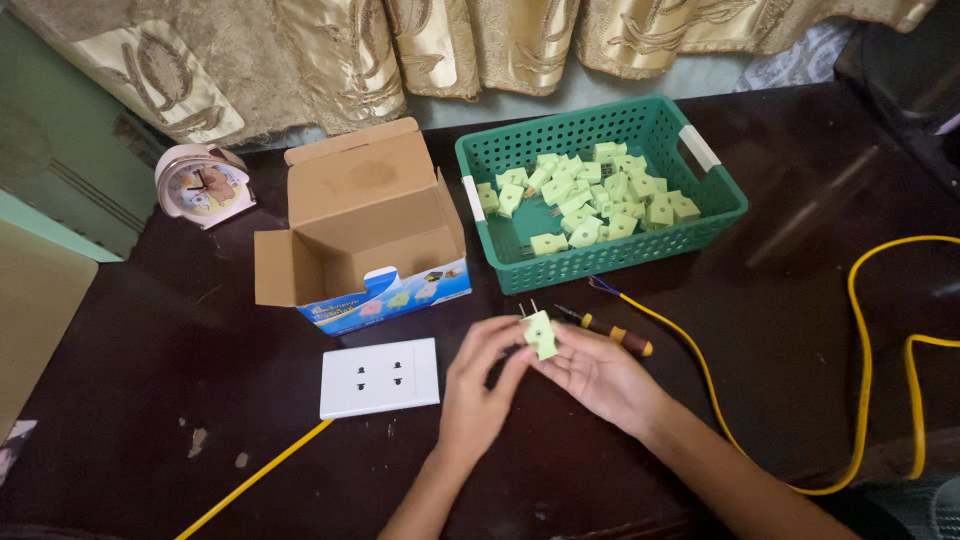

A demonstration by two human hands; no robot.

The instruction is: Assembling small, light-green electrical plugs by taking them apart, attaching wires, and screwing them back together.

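Both hands meet over the near middle of the dark tabletop (150,400), pinching one little plug between them. The left hand (478,392) has its fingertips closed on the plug's left side, and the right hand (598,375) cups it from the right with its fingers curled under and against it, so both are clamped on the same piece. The plug (541,334) is a small pale-green plastic block, kind of chunky and angular, with two thin metal prongs sticking up out of its far end. It's held just above the tabletop, not resting on it.

Just left of the hands lies a white socket plate (379,377) flat on the tabletop, with a yellow cable (250,482) running off toward the near edge. Right behind the hands there's a screwdriver (607,327) with a red and yellow handle. A second yellow cord (860,350) loops over toward the right edge.

Further back, an open cardboard box (365,225) sits left of centre, and a green plastic basket (610,262) beside it holds a heap of the same pale-green plugs (590,195). A pink alarm clock (203,185) stands at the far left corner, under the gold curtains (420,45).
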